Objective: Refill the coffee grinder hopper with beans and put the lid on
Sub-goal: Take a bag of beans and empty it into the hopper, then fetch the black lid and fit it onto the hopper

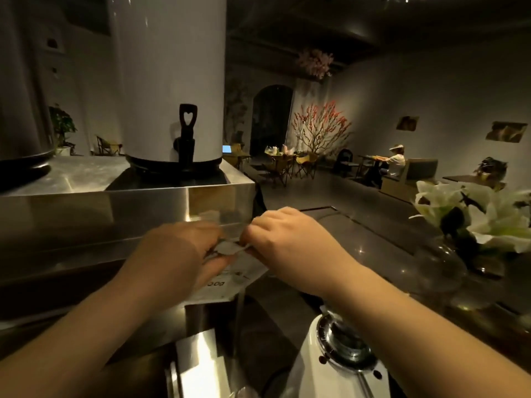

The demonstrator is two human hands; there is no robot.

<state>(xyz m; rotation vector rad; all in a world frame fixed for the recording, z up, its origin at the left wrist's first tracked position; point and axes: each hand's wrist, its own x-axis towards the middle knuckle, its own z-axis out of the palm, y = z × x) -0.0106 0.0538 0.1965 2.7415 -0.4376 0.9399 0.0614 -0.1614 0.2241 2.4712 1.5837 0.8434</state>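
left grip [184,251] fingers curled and pinching, right grip [290,239] likewise, both forearms extended forward

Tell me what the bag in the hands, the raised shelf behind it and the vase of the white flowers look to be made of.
Bag: likely pale matte paper or foil laminate; creased top, printed label.
Raised shelf: probably stainless steel, brushed; shows dull reflections and sharp folded edges.
Vase: clear glass, it seems; see-through, with glints.

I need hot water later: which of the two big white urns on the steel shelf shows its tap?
The right urn, behind the left hand: its black tap faces the camera. The left urn shows none in this view.
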